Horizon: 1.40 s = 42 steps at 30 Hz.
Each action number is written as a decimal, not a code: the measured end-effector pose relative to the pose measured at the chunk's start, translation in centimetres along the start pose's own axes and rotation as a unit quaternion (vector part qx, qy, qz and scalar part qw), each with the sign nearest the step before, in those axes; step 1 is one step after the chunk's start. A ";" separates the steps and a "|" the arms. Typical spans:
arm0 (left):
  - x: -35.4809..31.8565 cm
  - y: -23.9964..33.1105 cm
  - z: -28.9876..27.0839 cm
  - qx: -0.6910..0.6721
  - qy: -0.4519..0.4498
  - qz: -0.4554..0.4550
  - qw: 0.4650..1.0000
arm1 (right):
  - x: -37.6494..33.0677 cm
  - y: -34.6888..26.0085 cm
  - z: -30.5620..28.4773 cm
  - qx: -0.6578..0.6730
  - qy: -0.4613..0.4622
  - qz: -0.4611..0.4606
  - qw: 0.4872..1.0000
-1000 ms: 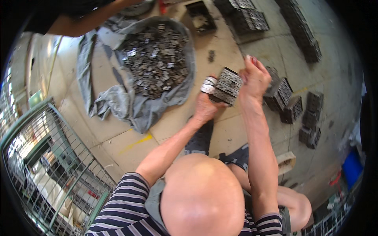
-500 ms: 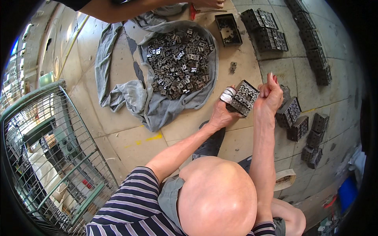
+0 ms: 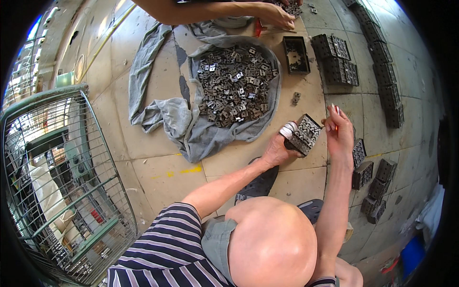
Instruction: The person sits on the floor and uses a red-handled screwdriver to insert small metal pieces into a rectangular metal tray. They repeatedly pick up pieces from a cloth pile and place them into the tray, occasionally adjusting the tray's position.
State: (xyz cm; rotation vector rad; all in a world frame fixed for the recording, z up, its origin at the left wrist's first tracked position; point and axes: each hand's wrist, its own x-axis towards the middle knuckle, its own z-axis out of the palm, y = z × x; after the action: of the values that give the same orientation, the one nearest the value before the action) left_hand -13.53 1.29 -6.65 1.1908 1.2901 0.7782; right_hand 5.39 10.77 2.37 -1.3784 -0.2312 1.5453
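Observation:
My left hand point(image 3: 278, 149), white tape round one finger, grips a dark open-faced metal block point(image 3: 306, 135) packed with rows of small metal pieces. The block is held tilted above the floor. At its right edge my right hand point(image 3: 340, 131) is raised with the fingers curled round a thin red-handled tool point(image 3: 337, 111). Most of that tool is hidden in the fingers. To the left of the block, a large heap of small metal clips point(image 3: 234, 86) lies on a grey cloth point(image 3: 191, 143). A few loose clips point(image 3: 296, 98) lie on the floor beyond the block.
Another person's hand point(image 3: 277, 16) reaches in at the top beside a red-handled screwdriver point(image 3: 258, 27). An open dark box point(image 3: 296, 55) stands below it. Filled blocks point(image 3: 334, 60) and a long row of blocks point(image 3: 385, 79) line the right. A wire cage point(image 3: 67, 182) stands left.
The view has shifted, so most floor things appear lower and further right. The other person's hand has come further into view. My left hand keeps its grip on the block; my right stays beside it.

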 end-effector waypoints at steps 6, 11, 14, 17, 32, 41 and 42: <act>-0.4 0.4 -0.4 0.040 -0.009 0.042 0.998 | -0.7 -5.1 -1.4 -0.056 -0.034 -0.092 0.994; -0.8 1.8 -4.2 0.137 0.042 0.019 0.989 | -1.7 -5.8 -4.6 -0.428 0.043 -0.168 0.887; 0.4 1.8 -9.3 0.124 0.140 0.098 0.977 | -0.7 -3.6 -7.3 -0.229 0.059 -0.112 0.965; 2.3 1.2 -14.6 0.133 0.251 0.047 0.958 | 1.1 -0.8 -8.3 -0.314 0.083 -0.033 0.945; 7.0 -4.7 -23.4 0.238 0.406 0.056 0.881 | 2.9 8.7 -9.2 -0.472 0.094 -0.068 0.874; 3.1 -3.8 -22.9 0.275 0.345 0.048 0.896 | 2.0 7.7 -8.0 -0.508 0.100 -0.082 0.851; 3.0 -3.4 -22.8 0.278 0.342 0.031 0.897 | 1.8 7.5 -7.8 -0.515 0.102 -0.082 0.847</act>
State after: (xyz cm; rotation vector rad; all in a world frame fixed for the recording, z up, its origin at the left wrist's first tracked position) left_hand -35.72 8.13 -8.01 1.4693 2.1722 0.9523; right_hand 8.12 5.08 -6.58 -2.2441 -1.1393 1.1029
